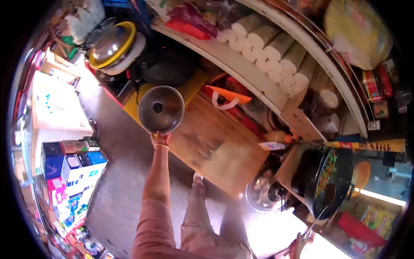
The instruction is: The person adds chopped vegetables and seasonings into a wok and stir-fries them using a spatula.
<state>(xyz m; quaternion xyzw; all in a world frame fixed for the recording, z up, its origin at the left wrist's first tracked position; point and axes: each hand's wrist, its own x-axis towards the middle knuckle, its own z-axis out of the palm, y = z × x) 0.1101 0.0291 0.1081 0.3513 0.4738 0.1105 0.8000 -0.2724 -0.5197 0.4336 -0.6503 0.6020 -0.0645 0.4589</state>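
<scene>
My left hand [160, 138] grips the near rim of a round glass lid [170, 113] with a black knob. The lid is over the end of a wooden board [224, 151], by a yellow surface [133, 103]. At the lower right, my right hand [296, 247] is closed round a long thin-handled cooking utensil [317, 219]. Its far end reaches into a dark wok [340, 190]; the shape of that end is hard to make out. Chopped green food [328, 170] with orange bits lies along the wok's side.
A glass-lidded pot [261, 192] stands beside the board. Behind are a shelf of white paper rolls [276, 52], an orange-handled bag [228, 96] and a bottle [280, 137]. Stacked bowls with a yellow-rimmed lid [113, 45] stand at the upper left. Boxes [73, 164] line the left.
</scene>
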